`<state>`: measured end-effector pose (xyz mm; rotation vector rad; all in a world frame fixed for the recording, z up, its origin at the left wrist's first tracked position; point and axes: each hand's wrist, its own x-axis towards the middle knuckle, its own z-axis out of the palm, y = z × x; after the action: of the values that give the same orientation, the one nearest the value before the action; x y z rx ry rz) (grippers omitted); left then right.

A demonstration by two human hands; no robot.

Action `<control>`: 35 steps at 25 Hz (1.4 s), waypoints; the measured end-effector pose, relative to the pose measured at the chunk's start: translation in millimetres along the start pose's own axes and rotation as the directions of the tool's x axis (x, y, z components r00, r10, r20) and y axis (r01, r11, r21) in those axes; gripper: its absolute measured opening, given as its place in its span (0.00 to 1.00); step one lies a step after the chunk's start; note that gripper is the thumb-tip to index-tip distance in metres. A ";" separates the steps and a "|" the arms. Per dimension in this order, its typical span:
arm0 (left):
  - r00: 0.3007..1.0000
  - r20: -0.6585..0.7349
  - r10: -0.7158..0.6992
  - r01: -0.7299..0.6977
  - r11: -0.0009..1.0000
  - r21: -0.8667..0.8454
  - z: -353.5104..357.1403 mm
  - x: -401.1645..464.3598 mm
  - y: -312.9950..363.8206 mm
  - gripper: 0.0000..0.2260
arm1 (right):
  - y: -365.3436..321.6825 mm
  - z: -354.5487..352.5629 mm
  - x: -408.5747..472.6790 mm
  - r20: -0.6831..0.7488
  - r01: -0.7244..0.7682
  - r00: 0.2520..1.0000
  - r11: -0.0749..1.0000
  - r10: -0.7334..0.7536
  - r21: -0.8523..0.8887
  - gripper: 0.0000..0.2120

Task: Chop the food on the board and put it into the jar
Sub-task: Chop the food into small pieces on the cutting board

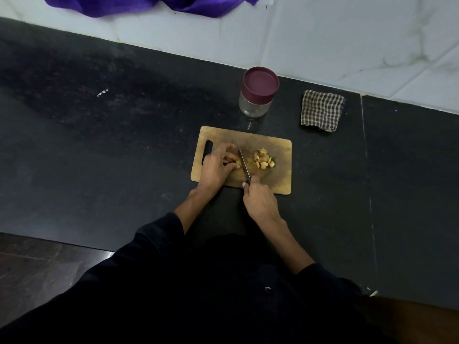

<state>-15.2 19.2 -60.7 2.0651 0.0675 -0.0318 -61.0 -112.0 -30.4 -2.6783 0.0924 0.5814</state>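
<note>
board: wooden cutting board (273,147) flat on black countertop (124,145), centre of frame, handle slot (207,151) at its left end
left hand: left hand (218,165) on left half of board, fingers curled, pinning a small uncut piece of food (238,162) at the fingertips
right hand: right hand (258,197) at lower edge of board, clenched round knife handle
knife: knife (244,163) blade runs up-left from right hand, edge down on the board, just right of left fingertips, touching the held piece
chopped food: yellowish chopped pieces (262,160) heaped right of the blade, centre-right of board, apart from both hands
jar: clear jar (254,105) with maroon lid (260,84) on, upright on counter just above board's top edge, well clear of hands
cloth: checked cloth (321,110) folded, right of jar, near wall
wall: white tiled wall (323,33) across top of frame, purple fabric (149,3) hanging at upper left
sleeves: dark sleeves (159,234) on both forearms, lower centre
</note>
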 end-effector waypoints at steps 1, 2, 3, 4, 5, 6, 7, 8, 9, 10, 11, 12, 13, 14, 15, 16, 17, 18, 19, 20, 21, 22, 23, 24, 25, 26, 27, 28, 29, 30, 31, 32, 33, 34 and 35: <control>1.000 0.000 0.003 -0.003 1.000 0.003 -0.1 -0.2 0.3 0.21 | -0.6 0.9 0.3 0.000 -0.002 1.000 1.000 0.002 -0.001 0.10; 1.000 -0.003 0.007 -0.007 1.000 0.005 -0.2 -0.4 0.7 0.21 | -1.6 1.6 0.6 0.002 -0.008 1.000 1.000 0.008 -0.005 0.10; 1.000 -0.008 0.012 -0.012 1.000 0.005 -0.4 -0.5 1.0 0.21 | -2.6 2.0 1.3 0.008 -0.018 1.000 1.000 0.018 -0.008 0.10; 1.000 -0.010 0.015 -0.015 1.000 0.004 -0.5 -0.8 1.1 0.21 | -3.5 1.8 1.8 0.015 -0.029 0.999 1.000 0.029 -0.008 0.10; 1.000 -0.011 0.018 -0.018 1.000 0.004 -0.5 -1.0 1.3 0.21 | -4.0 1.4 2.4 0.020 -0.035 0.999 0.999 0.035 -0.005 0.10; 1.000 -0.011 0.019 -0.019 1.000 0.005 -0.4 -1.2 1.6 0.20 | -3.8 0.9 2.7 0.023 -0.036 0.999 0.999 0.036 0.000 0.10; 1.000 -0.011 0.020 -0.020 1.000 0.008 -0.1 -1.4 1.8 0.20 | -3.1 0.7 2.7 0.023 -0.032 0.999 0.999 0.032 0.007 0.10; 1.000 -0.011 0.022 -0.021 1.000 0.010 -0.1 -1.3 1.7 0.21 | -2.2 1.0 2.3 0.018 -0.027 0.999 1.000 0.026 0.015 0.10; 1.000 -0.010 0.023 -0.023 1.000 0.010 -0.1 -1.2 1.3 0.21 | -1.6 2.0 1.3 0.009 -0.021 1.000 1.000 0.020 0.023 0.11; 1.000 -0.009 0.024 -0.023 1.000 0.008 0.0 -1.0 1.0 0.21 | -1.3 2.8 -0.3 -0.001 -0.014 1.000 0.999 0.014 0.032 0.11; 1.000 -0.009 0.023 -0.023 1.000 0.006 0.0 -0.8 1.1 0.21 | -1.3 3.6 -1.7 -0.012 -0.005 1.000 0.999 0.005 0.039 0.11; 1.000 -0.012 0.021 -0.021 1.000 0.006 -0.1 -0.9 1.2 0.20 | -1.6 4.7 -2.4 -0.021 0.005 1.000 0.999 -0.004 0.041 0.11; 1.000 -0.014 0.018 -0.018 1.000 0.006 -0.2 -0.8 1.3 0.20 | -2.1 5.1 -2.7 -0.026 0.014 1.000 0.999 -0.013 0.038 0.11; 1.000 -0.015 0.014 -0.014 1.000 0.004 -0.3 -0.7 1.5 0.20 | -2.9 4.5 -2.6 -0.027 0.019 0.999 0.999 -0.018 0.031 0.11; 1.000 -0.015 0.007 -0.007 1.000 0.001 -0.2 -0.6 1.6 0.20 | -3.7 3.9 -2.1 -0.025 0.019 1.000 1.000 -0.018 0.024 0.10; 1.000 -0.014 0.002 -0.002 1.000 0.000 -0.2 -0.6 2.1 0.20 | -4.3 3.2 -1.6 -0.022 0.016 1.000 1.000 -0.015 0.023 0.10; 1.000 -0.014 0.000 0.000 1.000 0.001 -0.4 -0.6 2.3 0.20 | -5.2 3.1 -1.0 -0.019 0.011 1.000 1.000 -0.010 0.023 0.10; 1.000 -0.015 0.003 -0.003 1.000 0.000 -0.4 -0.8 2.4 0.20 | -6.1 3.4 -0.8 -0.019 0.006 1.000 1.000 -0.006 0.020 0.10; 1.000 -0.015 0.008 -0.008 1.000 -0.001 -0.1 -0.9 2.6 0.20 | -7.3 3.7 -0.9 -0.020 0.002 1.000 1.000 -0.001 0.014 0.09; 1.000 -0.018 0.014 -0.014 1.000 0.001 0.5 -1.5 2.3 0.21 | -8.2 4.0 -1.2 -0.022 -0.003 1.000 1.000 0.003 0.010 0.09; 0.999 -0.026 0.021 -0.021 1.000 0.005 1.3 -2.3 1.9 0.22 | -8.7 4.6 -1.3 -0.022 -0.006 1.000 1.000 0.006 0.006 0.09; 0.999 -0.038 0.029 -0.029 1.000 0.007 2.3 -3.2 1.2 0.23 | -9.0 5.1 -1.1 -0.023 -0.005 1.000 1.000 0.006 0.003 0.09; 0.998 -0.050 0.037 -0.037 0.999 0.007 3.6 -4.1 0.1 0.23 | -9.0 5.5 -1.3 -0.024 -0.005 1.000 1.000 0.005 0.002 0.09; 0.997 -0.060 0.044 -0.044 0.999 0.006 4.7 -4.7 -1.3 0.24 | -9.2 5.2 -1.4 -0.027 -0.004 1.000 1.000 0.004 -0.001 0.09; 0.997 -0.068 0.048 -0.048 0.999 0.004 6.2 -4.9 -2.9 0.25 | -9.4 4.9 -1.5 -0.030 -0.004 1.000 1.000 0.004 -0.005 0.09; 0.996 -0.075 0.050 -0.050 0.999 0.004 7.3 -5.4 -4.1 0.26 | -9.4 5.0 -1.7 -0.031 -0.005 0.999 1.000 0.005 -0.009 0.09; 0.995 -0.082 0.052 -0.052 0.999 0.005 7.9 -5.7 -5.3 0.26 | -9.7 5.4 -1.7 -0.033 -0.007 0.999 1.000 0.007 -0.012 0.09; 0.995 -0.088 0.055 -0.055 0.998 0.006 8.3 -6.0 -6.2 0.26 | -10.0 6.0 -1.8 -0.034 -0.009 0.999 1.000 0.009 -0.013 0.09; 0.994 -0.091 0.060 -0.060 0.998 0.005 8.8 -6.1 -7.1 0.26 | -10.3 6.3 -1.9 -0.036 -0.012 0.999 1.000 0.011 -0.013 0.08; 0.994 -0.088 0.064 -0.063 0.998 0.003 9.2 -6.3 -8.1 0.26 | -10.6 6.7 -1.8 -0.037 -0.016 0.999 1.000 0.015 -0.012 0.08; 0.994 -0.085 0.064 -0.064 0.998 0.004 9.6 -6.3 -8.8 0.25 | -10.7 7.4 -1.4 -0.037 -0.021 0.999 1.000 0.021 -0.010 0.08; 0.995 -0.084 0.060 -0.060 0.998 0.004 9.9 -6.2 -9.4 0.25 | -11.1 7.9 -1.1 -0.038 -0.026 0.999 1.000 0.026 -0.010 0.08; 0.995 -0.087 0.053 -0.053 0.999 0.002 10.5 -5.9 -9.8 0.24 | -11.5 8.1 -1.0 -0.037 -0.030 0.999 0.999 0.030 -0.012 0.07; 0.994 -0.095 0.045 -0.045 0.999 -0.004 11.0 -5.7 -10.0 0.24 | -11.9 8.4 -0.9 -0.036 -0.034 0.999 0.999 0.034 -0.014 0.07; 0.994 -0.103 0.039 -0.040 0.999 -0.010 11.4 -5.8 -9.9 0.23 | -12.7 8.6 -0.8 -0.034 -0.041 0.999 0.999 0.040 -0.015 0.08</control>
<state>-21.5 13.7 -74.5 2.0551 0.0904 0.0994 -63.2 -97.0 -32.6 -2.7074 0.1526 0.5519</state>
